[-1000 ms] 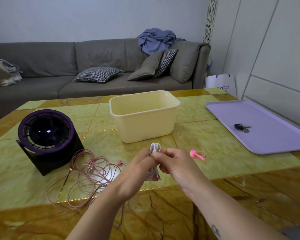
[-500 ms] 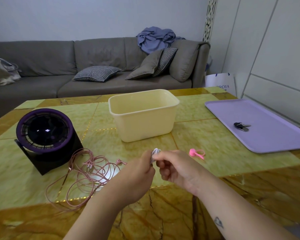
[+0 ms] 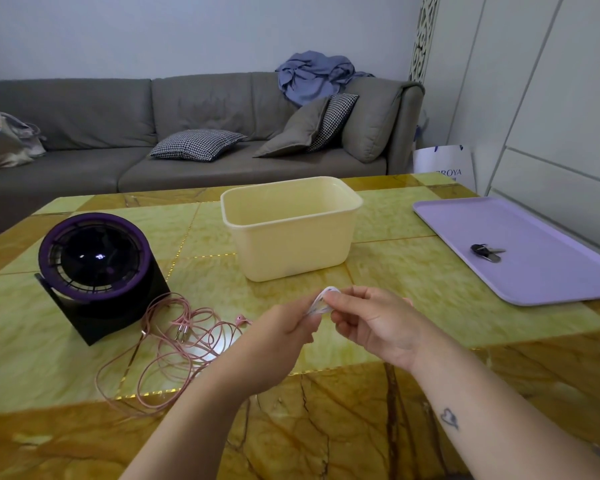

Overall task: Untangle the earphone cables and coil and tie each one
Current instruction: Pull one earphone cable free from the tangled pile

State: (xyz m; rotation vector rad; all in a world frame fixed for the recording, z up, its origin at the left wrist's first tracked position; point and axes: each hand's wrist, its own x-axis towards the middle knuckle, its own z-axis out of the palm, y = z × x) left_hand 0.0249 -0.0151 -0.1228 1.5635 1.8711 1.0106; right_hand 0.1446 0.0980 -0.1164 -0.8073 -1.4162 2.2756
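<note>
We held the small white earphone cable (image 3: 321, 303) up over the near part of the table (image 3: 413, 278), in front of the cream tub (image 3: 291, 233), bunched into a tight coil between both hands. Our left hand (image 3: 281, 329) pinched its lower side, thumb pressed against curled fingers. Our right hand (image 3: 373, 322) pinched the top of the loops between thumb and forefinger, with the other fingers curled loosely beneath (the fingers hid most of the coil, so we could not tell whether it was tied). The pink earphone cable (image 3: 174, 344) lay in a loose tangle on the table to the left, just beside the black and purple fan (image 3: 94, 261), with its loops reaching toward the near edge and one earbud near our left hand. A purple tray (image 3: 541, 271) sat at the right with a bunch of keys (image 3: 486, 251) on it, well apart from both cables.
</note>
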